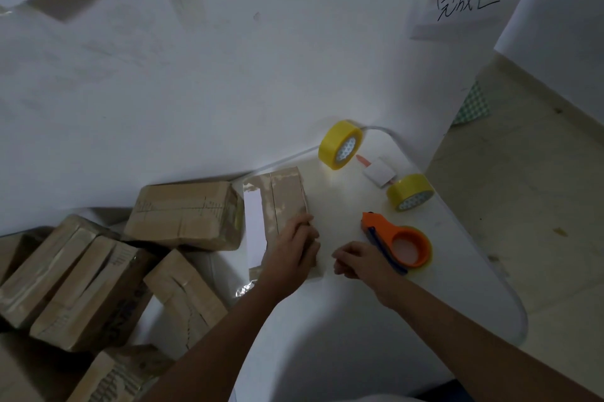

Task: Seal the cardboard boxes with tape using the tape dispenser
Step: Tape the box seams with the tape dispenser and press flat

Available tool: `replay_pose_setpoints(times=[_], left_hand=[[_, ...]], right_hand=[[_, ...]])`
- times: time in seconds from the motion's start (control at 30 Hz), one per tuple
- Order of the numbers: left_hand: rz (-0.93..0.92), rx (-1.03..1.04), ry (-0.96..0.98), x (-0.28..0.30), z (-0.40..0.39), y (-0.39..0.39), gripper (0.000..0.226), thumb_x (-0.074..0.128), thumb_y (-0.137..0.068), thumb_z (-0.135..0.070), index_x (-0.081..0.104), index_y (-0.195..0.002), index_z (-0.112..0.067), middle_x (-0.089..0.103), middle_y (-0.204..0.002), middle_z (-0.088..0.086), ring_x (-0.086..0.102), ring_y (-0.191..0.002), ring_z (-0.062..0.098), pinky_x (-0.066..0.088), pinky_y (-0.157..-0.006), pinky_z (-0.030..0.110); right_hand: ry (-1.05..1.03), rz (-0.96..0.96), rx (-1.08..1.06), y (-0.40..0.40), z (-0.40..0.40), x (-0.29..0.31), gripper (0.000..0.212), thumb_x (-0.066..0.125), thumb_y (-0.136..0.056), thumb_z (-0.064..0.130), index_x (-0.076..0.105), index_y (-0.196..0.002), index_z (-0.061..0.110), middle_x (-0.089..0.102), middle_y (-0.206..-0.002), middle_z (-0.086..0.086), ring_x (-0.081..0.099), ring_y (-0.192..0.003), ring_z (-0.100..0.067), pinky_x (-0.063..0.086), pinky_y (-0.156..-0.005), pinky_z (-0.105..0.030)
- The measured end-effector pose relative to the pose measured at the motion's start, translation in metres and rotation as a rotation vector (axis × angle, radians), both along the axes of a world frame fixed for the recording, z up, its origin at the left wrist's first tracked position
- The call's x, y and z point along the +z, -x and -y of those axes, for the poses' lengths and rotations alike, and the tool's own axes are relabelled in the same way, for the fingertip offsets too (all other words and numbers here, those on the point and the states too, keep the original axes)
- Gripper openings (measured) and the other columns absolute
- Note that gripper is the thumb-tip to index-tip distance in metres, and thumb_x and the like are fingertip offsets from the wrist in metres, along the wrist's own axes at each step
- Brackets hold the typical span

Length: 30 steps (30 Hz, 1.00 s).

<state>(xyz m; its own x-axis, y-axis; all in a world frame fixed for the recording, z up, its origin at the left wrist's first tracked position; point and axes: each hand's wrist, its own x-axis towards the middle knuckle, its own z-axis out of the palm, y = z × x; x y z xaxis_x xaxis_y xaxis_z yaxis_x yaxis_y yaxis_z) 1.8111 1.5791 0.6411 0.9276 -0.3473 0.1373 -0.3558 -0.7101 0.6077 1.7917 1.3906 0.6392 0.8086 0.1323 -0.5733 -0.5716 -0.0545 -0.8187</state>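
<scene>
Left hand [294, 246] pressed flat on the near end of the cardboard box [281, 205] on the desk [457, 303], fingers fairly straight, gripping nothing. Right hand [356, 262] just beside the box's right edge, fingers loosely curled; possibly pinching a clear tape end, but cannot tell. Orange tape dispenser [398, 243] lying on the desk right behind that hand, untouched. Farther out, two yellow tape rolls [341, 144] [410, 191] and a small white card [379, 176] between them; unsealed boxes [186, 215] heaped to the left. Risks from here: box sliding if the pressing palm eases off; any loose clear tape folding onto itself or sticking to fingers. Hard to make out: the box's centre seam under the palm, the right fingertips, any transparent tape in dim light, a crumpled clear scrap [243, 288] near the left wrist.
</scene>
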Motion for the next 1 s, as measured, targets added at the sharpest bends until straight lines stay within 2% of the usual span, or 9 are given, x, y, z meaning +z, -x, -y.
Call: replay_pose_setpoints(times=[0.1,0.17,0.23,0.37,0.47,0.63,0.77,0.9,1.0], left_hand=[[-0.029,0.083,0.070,0.002,-0.018,0.002,0.016,0.049,-0.101,-0.020,0.060,-0.111,-0.014,0.042,-0.146,-0.004,0.044,-0.128,0.005,0.039,-0.104,0.017],[-0.031,0.046,-0.055,-0.003,-0.030,0.007,0.029,0.048,-0.102,-0.018,0.059,-0.129,-0.012,0.037,-0.155,-0.001,0.035,-0.141,0.012,0.030,-0.116,0.028],[-0.068,0.011,-0.179,-0.007,-0.032,0.014,0.041,0.043,-0.104,-0.022,0.046,-0.145,-0.016,0.029,-0.159,-0.002,0.020,-0.149,0.016,0.020,-0.122,0.038],[-0.097,0.011,-0.250,-0.011,-0.019,0.027,0.051,0.027,-0.106,-0.040,0.029,-0.154,-0.023,0.013,-0.163,-0.009,0.001,-0.152,0.016,0.006,-0.124,0.036],[-0.049,-0.053,-0.342,-0.015,-0.016,0.036,0.059,0.025,-0.103,-0.051,0.019,-0.156,-0.025,0.007,-0.164,-0.012,-0.005,-0.152,0.020,0.002,-0.123,0.037],[-0.032,-0.107,-0.381,-0.015,-0.019,0.035,0.070,0.032,-0.099,-0.059,0.014,-0.157,-0.025,0.007,-0.165,-0.006,-0.003,-0.153,0.025,0.009,-0.123,0.045],[0.022,-0.095,-0.415,-0.012,-0.017,0.037,0.070,0.037,-0.098,-0.057,0.027,-0.154,-0.017,0.021,-0.162,0.001,0.012,-0.151,0.032,0.022,-0.119,0.051],[0.153,-0.091,-0.547,-0.012,-0.011,0.039,0.067,0.044,-0.096,-0.051,0.042,-0.147,-0.009,0.039,-0.155,0.009,0.032,-0.142,0.040,0.038,-0.110,0.055],[0.191,-0.087,-0.627,-0.011,-0.008,0.041,0.072,0.059,-0.089,-0.050,0.045,-0.146,-0.008,0.042,-0.153,0.011,0.036,-0.140,0.041,0.041,-0.107,0.055]], right_hand=[[0.055,0.064,-0.013,0.002,0.001,-0.002,0.009,0.058,-0.094,0.011,0.065,-0.091,0.005,0.069,-0.080,-0.009,0.065,-0.071,-0.012,0.049,-0.067,-0.022],[0.080,0.113,-0.013,0.004,0.002,-0.003,0.009,0.059,-0.094,0.011,0.064,-0.087,0.007,0.070,-0.078,-0.008,0.065,-0.071,-0.013,0.048,-0.065,-0.020],[0.095,0.173,-0.011,0.005,0.003,-0.002,0.010,0.060,-0.093,0.009,0.065,-0.085,0.006,0.069,-0.075,-0.008,0.064,-0.067,-0.010,0.047,-0.062,-0.016],[0.136,0.288,-0.034,0.007,0.013,0.000,0.011,0.060,-0.093,0.006,0.066,-0.085,0.001,0.067,-0.072,-0.008,0.060,-0.062,-0.003,0.046,-0.061,-0.012],[0.202,0.362,0.014,0.010,0.020,0.001,0.013,0.059,-0.094,0.006,0.064,-0.084,0.000,0.066,-0.070,-0.008,0.060,-0.064,-0.008,0.049,-0.065,-0.019],[0.274,0.401,0.058,0.008,0.023,-0.001,0.013,0.059,-0.094,0.008,0.064,-0.083,0.002,0.066,-0.069,-0.005,0.060,-0.067,-0.013,0.050,-0.069,-0.030],[0.271,0.401,0.058,0.009,0.024,-0.004,0.012,0.060,-0.093,0.009,0.066,-0.084,0.004,0.068,-0.071,-0.004,0.063,-0.070,-0.016,0.051,-0.070,-0.026],[0.272,0.405,0.063,0.008,0.024,-0.005,0.013,0.060,-0.093,0.009,0.067,-0.084,0.003,0.069,-0.073,-0.005,0.064,-0.073,-0.018,0.051,-0.071,-0.027],[0.272,0.393,0.043,0.009,0.023,-0.007,0.012,0.060,-0.093,0.009,0.067,-0.085,0.003,0.069,-0.073,-0.006,0.064,-0.072,-0.015,0.051,-0.070,-0.022]])
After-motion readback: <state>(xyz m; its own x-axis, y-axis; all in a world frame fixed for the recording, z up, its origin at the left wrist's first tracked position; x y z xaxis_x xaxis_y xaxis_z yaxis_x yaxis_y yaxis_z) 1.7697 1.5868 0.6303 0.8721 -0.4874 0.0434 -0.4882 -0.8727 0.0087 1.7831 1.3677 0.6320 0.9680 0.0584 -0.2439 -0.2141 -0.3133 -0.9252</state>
